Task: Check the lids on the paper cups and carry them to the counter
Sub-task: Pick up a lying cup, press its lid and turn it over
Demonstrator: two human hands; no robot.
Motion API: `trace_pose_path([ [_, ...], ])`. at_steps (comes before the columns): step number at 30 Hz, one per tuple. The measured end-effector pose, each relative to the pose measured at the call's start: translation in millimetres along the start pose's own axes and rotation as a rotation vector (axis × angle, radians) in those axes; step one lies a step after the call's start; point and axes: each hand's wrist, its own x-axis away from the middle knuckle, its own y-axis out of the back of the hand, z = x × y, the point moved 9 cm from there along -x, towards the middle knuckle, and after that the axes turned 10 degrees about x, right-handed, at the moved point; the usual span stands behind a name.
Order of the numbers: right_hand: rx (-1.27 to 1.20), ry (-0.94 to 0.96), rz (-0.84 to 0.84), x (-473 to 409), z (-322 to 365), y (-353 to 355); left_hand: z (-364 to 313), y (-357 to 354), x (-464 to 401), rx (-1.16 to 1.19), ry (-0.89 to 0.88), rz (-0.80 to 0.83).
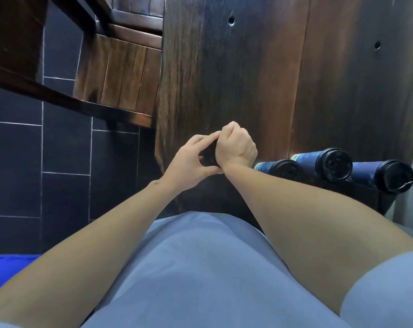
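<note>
Four paper cups in view, listed left to right. Item one: tiled floor (66, 147) and a wooden chair (120, 74), both left of the bench (236, 67). Item two: my left hand (189, 162), fingers curled round the black lid (209, 153) of the held cup, which sits over the bench's left edge and is mostly hidden by my hands. Item three: my right hand (238, 147), grip closed over that same cup from above; whether the lid is fully seated I cannot tell. Item four: three blue cups (319, 157) with black lids, standing together in a dark tray (366, 195) on the bench's near right corner.

Step in hand, as I judge it: pressing the lid home. I'd run the fingers round the rim evenly and keep the cup upright, squeezing the lid and not the paper wall.

Room: open bench ahead and between hands and tray; the left edge is close, with only floor beyond.
</note>
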Motion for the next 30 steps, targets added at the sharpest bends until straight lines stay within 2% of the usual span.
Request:
trace_pose_path([
  [11, -0.144, -0.055, 0.084, 1.6, -11.2, -1.5, -3.4, -1.8, 1.5, -0.063, 0.002, -0.006],
  [16, -0.567, -0.110, 0.366, 10.7, -23.2, -11.6, -2.2, 5.7, 0.7, -0.073, -0.013, -0.044],
  [21, -0.707, 0.032, 0.439, 31.3, -39.3, -11.7, -9.4, 15.8, -3.7, -0.188, -0.042, -0.043],
  [24, -0.725, 0.064, 0.473, 39.6, -47.5, -20.6, -19.8, 11.7, -7.5, -0.321, -0.065, 0.024],
  [30, -0.615, 0.181, 0.511, 45.9, -48.2, -21.1, -39.6, -15.0, -17.8, -0.663, -0.144, 0.308],
])
